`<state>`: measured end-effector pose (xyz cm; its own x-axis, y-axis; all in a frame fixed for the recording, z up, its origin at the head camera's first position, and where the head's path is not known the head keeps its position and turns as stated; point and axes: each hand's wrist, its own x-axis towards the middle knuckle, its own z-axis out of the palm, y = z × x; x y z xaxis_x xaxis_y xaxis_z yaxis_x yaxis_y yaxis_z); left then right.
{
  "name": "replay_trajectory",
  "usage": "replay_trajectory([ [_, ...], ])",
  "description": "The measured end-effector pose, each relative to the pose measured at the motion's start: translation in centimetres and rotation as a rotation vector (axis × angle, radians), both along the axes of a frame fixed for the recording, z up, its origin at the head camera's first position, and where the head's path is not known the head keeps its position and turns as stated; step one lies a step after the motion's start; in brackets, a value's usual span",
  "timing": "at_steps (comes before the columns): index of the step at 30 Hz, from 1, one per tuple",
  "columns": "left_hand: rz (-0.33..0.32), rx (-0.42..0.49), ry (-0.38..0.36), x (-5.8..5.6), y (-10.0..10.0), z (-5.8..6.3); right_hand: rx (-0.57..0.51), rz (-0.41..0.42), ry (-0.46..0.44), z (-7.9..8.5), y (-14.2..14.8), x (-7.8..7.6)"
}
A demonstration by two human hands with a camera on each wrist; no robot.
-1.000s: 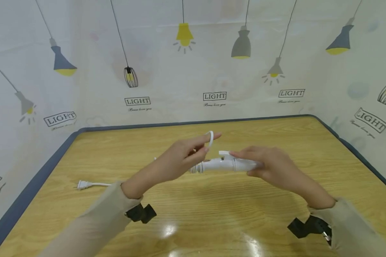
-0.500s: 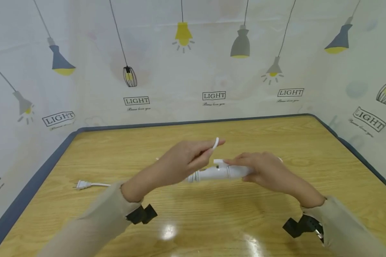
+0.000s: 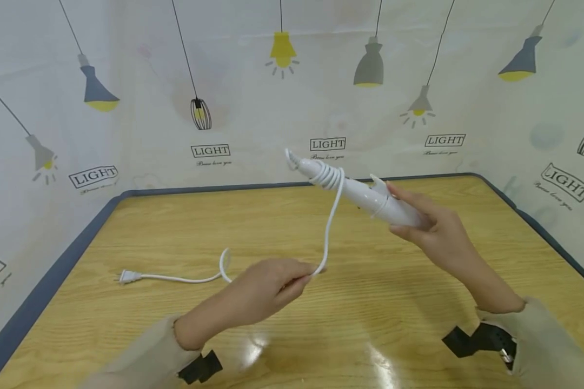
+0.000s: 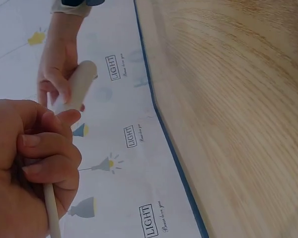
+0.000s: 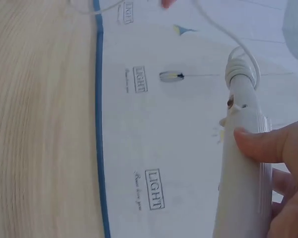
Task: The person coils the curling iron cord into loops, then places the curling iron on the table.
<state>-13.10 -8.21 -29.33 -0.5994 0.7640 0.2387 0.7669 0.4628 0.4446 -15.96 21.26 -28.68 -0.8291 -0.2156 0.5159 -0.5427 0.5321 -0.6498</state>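
Note:
A white curling iron (image 3: pixel 365 195) with a small lever is held up over the table, its cord end tilted up to the left. My right hand (image 3: pixel 435 229) grips its thicker end; in the right wrist view the thumb (image 5: pixel 258 144) lies along the body. Several turns of white cord (image 3: pixel 328 175) wrap its narrow end. From there the cord runs down to my left hand (image 3: pixel 267 289), lower and to the left, which pinches it. In the left wrist view the curled fingers (image 4: pixel 52 153) close round the cord (image 4: pixel 51 210).
On the wooden table (image 3: pixel 370 324), the cord's two-prong plug (image 3: pixel 129 276) lies at the left, with a small loop of cord between it and my left hand. A lamp-printed backdrop (image 3: pixel 253 108) rises behind the table's blue edge (image 3: pixel 199 191).
My right hand has raised and tilted the curling iron. My left hand has moved down toward me, with the cord now stretched between it and the coils.

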Motion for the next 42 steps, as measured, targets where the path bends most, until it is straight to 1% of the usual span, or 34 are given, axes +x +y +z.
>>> replay_trajectory([
  [2, 0.02, -0.009, -0.022, -0.6, 0.0, -0.6, -0.049, 0.023, 0.007, 0.5, -0.3, 0.5],
  [3, 0.028, -0.005, -0.052, -1.0, 0.0, -0.9, -0.067, 0.032, 0.012, 0.7, -0.4, 0.7],
  [5, 0.054, 0.022, -0.137, -1.9, -0.1, -1.3, -0.109, 0.06, 0.02, 1.0, -0.6, 1.1],
  [6, 0.068, 0.047, -0.194, -2.5, -0.2, -1.4, -0.127, 0.073, 0.02, 1.2, -0.6, 1.3],
  [9, 0.087, 0.131, -0.353, -4.6, -1.1, -1.5, -0.166, 0.108, 0.019, 1.5, -0.5, 1.7],
  [10, 0.093, 0.148, -0.398, -5.4, -1.5, -1.5, -0.179, 0.131, 0.022, 1.6, -0.3, 1.8],
  [12, 0.12, 0.156, -0.454, -6.8, -2.3, -1.3, -0.205, 0.2, 0.033, 1.6, 0.0, 1.8],
  [14, 0.167, 0.149, -0.47, -8.2, -3.0, -1.2, -0.203, 0.294, 0.06, 1.4, 0.3, 1.8],
  [15, 0.203, 0.139, -0.468, -8.7, -3.4, -1.0, -0.192, 0.347, 0.072, 1.3, 0.4, 1.8],
  [16, 0.249, 0.119, -0.449, -9.1, -3.7, -0.7, -0.177, 0.402, 0.078, 1.2, 0.6, 1.8],
  [18, 0.322, 0.089, -0.393, -9.8, -4.3, -0.2, -0.127, 0.496, 0.074, 1.0, 0.7, 1.8],
  [19, 0.357, 0.073, -0.36, -10.0, -4.6, 0.1, -0.084, 0.526, 0.066, 0.8, 0.7, 1.9],
  [21, 0.407, 0.057, -0.315, -10.2, -4.9, 0.7, -0.016, 0.572, 0.007, 0.7, 0.7, 2.0],
  [24, 0.44, 0.068, -0.246, -10.2, -5.0, 1.7, 0.086, 0.622, -0.071, 0.4, 0.5, 2.1],
  [26, 0.443, 0.098, -0.208, -10.0, -4.9, 2.3, 0.132, 0.654, -0.083, 0.1, 0.3, 2.0],
  [29, 0.442, 0.12, -0.159, -9.7, -4.6, 3.2, 0.173, 0.711, -0.033, -0.5, -0.1, 1.7],
  [31, 0.428, 0.113, -0.129, -9.4, -4.4, 3.7, 0.186, 0.735, -0.003, -1.0, -0.2, 1.5],
  [33, 0.411, 0.098, -0.109, -9.2, -4.2, 4.0, 0.189, 0.755, 0.001, -1.3, -0.2, 1.4],
  [35, 0.395, 0.081, -0.08, -9.1, -4.1, 4.2, 0.186, 0.768, -0.014, -1.5, -0.2, 1.4],
  [37, 0.384, 0.077, -0.07, -9.1, -4.1, 4.3, 0.183, 0.776, -0.024, -1.5, -0.2, 1.4],
  [39, 0.372, 0.086, -0.082, -9.1, -3.9, 4.4, 0.191, 0.776, -0.02, -1.5, -0.2, 1.4],
  [42, 0.352, 0.106, -0.106, -8.6, -3.5, 4.7, 0.255, 0.753, 0.018, -1.3, -0.6, 1.3],
])
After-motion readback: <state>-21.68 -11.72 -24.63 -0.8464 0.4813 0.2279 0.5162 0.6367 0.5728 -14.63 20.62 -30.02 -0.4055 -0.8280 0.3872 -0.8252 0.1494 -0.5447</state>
